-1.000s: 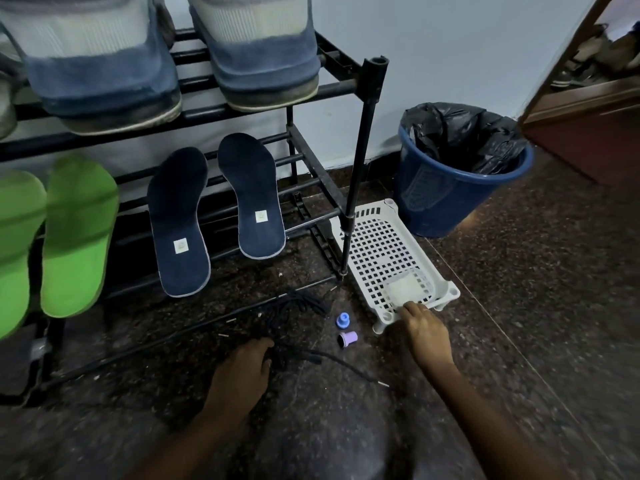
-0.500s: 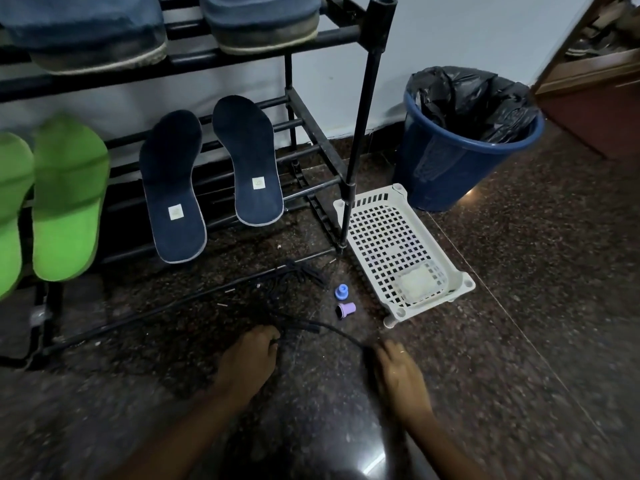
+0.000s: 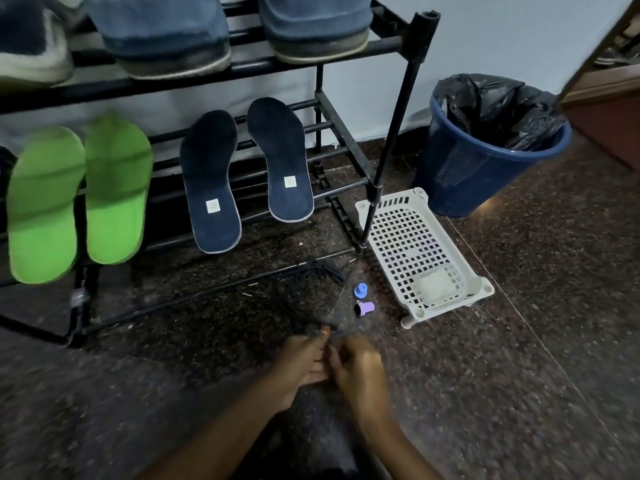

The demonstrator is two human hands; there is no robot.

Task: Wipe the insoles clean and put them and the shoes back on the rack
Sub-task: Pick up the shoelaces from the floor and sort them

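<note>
Two navy insoles (image 3: 211, 181) (image 3: 282, 161) lean on the lower bars of the black shoe rack (image 3: 346, 188). A pair of green insoles (image 3: 41, 206) (image 3: 116, 192) leans to their left. Blue-grey shoes (image 3: 159, 32) (image 3: 315, 26) stand on the top shelf. A tangle of black shoelace (image 3: 304, 289) lies on the floor in front of the rack. My left hand (image 3: 301, 362) and my right hand (image 3: 360, 372) meet just below it, fingers curled, and both pinch one end of the lace. The picture is blurred there.
A white perforated basket (image 3: 408, 237) stands right of the rack with a pale wiping pad (image 3: 438, 284) in it. A blue bin (image 3: 485, 168) with a black bag is behind it. Two small purple caps (image 3: 362, 299) lie on the dark stone floor.
My right hand has left the pad in the white basket and come left to the lace. Both hands have drawn together on the lace end.
</note>
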